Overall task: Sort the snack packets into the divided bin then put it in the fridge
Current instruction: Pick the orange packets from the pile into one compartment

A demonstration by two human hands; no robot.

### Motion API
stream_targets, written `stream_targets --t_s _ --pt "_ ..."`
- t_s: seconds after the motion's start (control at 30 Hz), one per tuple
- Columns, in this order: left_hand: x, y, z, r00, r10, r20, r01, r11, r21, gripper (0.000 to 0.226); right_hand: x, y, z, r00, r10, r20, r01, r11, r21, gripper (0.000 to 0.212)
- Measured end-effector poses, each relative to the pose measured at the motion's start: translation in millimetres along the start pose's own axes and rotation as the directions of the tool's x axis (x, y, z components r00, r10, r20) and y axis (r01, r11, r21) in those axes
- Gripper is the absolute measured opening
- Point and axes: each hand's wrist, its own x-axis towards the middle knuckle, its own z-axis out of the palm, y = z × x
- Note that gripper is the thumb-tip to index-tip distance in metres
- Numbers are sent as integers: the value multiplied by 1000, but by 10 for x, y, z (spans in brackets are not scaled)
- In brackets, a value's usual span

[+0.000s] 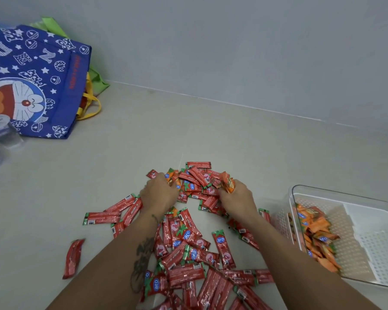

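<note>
A heap of several red packets lies spread on the floor in front of me, with a few orange packets mixed in at its far end. My right hand is shut on a bunch of orange packets at the pile's far right. My left hand reaches into the pile's far left, fingers curled onto orange packets there. The clear divided bin with a white perforated liner sits at the right; its left compartment holds several orange packets.
A blue cartoon-print tote bag with green and yellow bags behind it leans against the wall at the far left. Clear plastic bottles stand at the left edge. One stray red packet lies left of the heap.
</note>
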Motion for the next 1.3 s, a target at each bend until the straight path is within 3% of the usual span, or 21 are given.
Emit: stream_targets --t_s 0.27,0.4,0.47,0.6,0.67,0.8,0.97,1.1,1.2,1.3 --pt "146 104 99 999 11 44 -19 982 188 53 -134 -40 228 994 -54 97 51 998 35 15" --pt "165 94 118 998 54 34 -60 976 212 41 -154 -76 273 992 -65 112 62 998 31 8" --pt "176 78 110 999 46 21 -49 987 153 31 -161 -119 278 989 -86 116 81 996 44 3" --pt "200 -16 6 1000 -13 -16 9 970 -241 25 -178 -210 302 979 -103 175 96 994 52 3" --pt "195 -103 -102 998 -20 -54 1 947 -321 23 -195 -280 319 967 -127 220 124 992 29 10" --pt "184 -328 -239 1000 1 -27 -7 975 -222 13 -236 -388 421 941 -168 293 193 979 -61 20" --pt "128 -334 -303 991 85 100 -79 995 -58 41 -274 -497 504 900 -208 382 270 956 -115 19" --pt "80 -259 -302 990 113 90 -105 990 -93 42 -240 -450 458 903 -208 375 273 953 -130 17" --pt "-9 -200 -300 989 133 69 -120 979 -163 28 -270 -410 328 905 -210 370 270 956 -116 15" --pt "-227 -102 -300 986 159 49 -140 952 -274 18 -361 -403 104 932 -243 270 282 952 -118 12"
